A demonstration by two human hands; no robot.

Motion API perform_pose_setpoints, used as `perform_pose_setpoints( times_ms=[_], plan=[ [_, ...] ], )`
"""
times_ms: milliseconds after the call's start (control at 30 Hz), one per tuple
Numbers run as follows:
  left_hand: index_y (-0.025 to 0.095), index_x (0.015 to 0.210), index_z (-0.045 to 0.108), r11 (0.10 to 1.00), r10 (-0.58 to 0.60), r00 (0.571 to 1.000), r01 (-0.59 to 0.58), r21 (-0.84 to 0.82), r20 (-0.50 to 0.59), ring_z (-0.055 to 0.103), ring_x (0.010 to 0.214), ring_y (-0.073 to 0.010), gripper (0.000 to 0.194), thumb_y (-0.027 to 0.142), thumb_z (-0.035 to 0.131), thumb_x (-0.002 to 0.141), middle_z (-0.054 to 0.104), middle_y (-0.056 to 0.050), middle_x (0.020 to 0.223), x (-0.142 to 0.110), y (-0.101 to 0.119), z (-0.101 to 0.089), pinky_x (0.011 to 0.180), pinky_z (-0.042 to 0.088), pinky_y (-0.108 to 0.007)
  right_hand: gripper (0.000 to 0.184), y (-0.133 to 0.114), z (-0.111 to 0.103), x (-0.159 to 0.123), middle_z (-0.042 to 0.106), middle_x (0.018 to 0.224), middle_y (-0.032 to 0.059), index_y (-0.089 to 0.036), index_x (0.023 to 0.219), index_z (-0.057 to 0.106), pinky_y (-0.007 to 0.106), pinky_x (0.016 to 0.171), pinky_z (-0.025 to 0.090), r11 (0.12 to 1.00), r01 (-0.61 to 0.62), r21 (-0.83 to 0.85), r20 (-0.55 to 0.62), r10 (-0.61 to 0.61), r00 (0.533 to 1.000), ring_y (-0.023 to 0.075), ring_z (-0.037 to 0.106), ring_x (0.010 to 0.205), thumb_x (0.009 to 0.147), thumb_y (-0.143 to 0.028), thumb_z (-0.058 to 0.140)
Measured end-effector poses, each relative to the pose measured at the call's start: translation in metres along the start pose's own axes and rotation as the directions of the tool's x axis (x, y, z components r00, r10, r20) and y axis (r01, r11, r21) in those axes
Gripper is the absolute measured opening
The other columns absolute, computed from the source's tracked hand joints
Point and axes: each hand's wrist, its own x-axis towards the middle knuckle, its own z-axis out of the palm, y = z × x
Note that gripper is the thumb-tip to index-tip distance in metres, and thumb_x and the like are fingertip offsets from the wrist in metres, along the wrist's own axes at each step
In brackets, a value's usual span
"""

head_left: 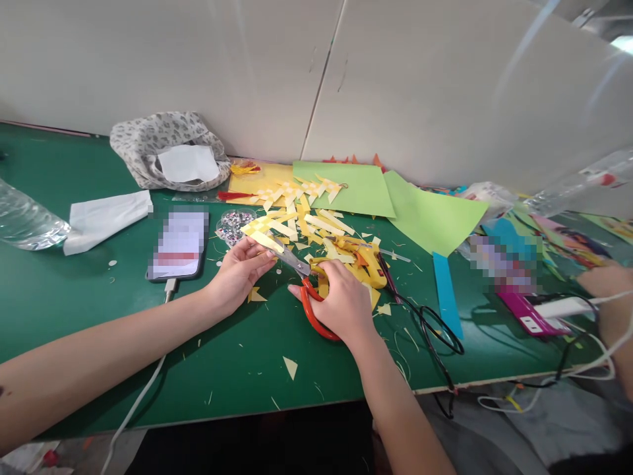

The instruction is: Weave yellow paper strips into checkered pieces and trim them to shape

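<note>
My right hand [343, 297] is closed round the red handles of a pair of scissors [312, 307]. The metal blades point up and left, meeting the edge of a pale yellow woven paper piece [262, 231]. My left hand [242, 270] pinches that paper between thumb and fingers. Behind the hands lies a heap of yellow paper strips [301, 224]. A yellow glue gun [368, 260] rests just beyond my right hand, its black cord running right. A clear case of small beads or eyes [235, 224] sits behind my left hand.
A phone [179, 244] on a white cable lies at left, near white tissue [106, 221] and a patterned cloth bag [133, 142]. Green paper sheets [435, 211] and a finished-looking woven strip [297, 188] lie behind. At right are a magenta power strip [529, 313] and another person's hand [606, 280].
</note>
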Motion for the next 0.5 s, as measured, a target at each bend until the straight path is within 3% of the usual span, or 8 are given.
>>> perform_pose_setpoints(
  times_ms=[500],
  plan=[
    [0.018, 0.094, 0.063, 0.994, 0.081, 0.996, -0.083, 0.075, 0.025, 0.062, 0.082, -0.0098, 0.029, 0.012, 0.073, 0.068, 0.068, 0.000, 0.091, -0.0029, -0.0031, 0.0031, 0.074, 0.049, -0.021, 0.044, -0.0015, -0.0013, -0.0001, 0.063, 0.099, 0.0079, -0.019, 0.100, 0.055, 0.033, 0.064, 0.043, 0.999, 0.000, 0.046, -0.012, 0.001, 1.000, 0.0262, 0.060, 0.091, 0.074, -0.054, 0.055]
  ],
)
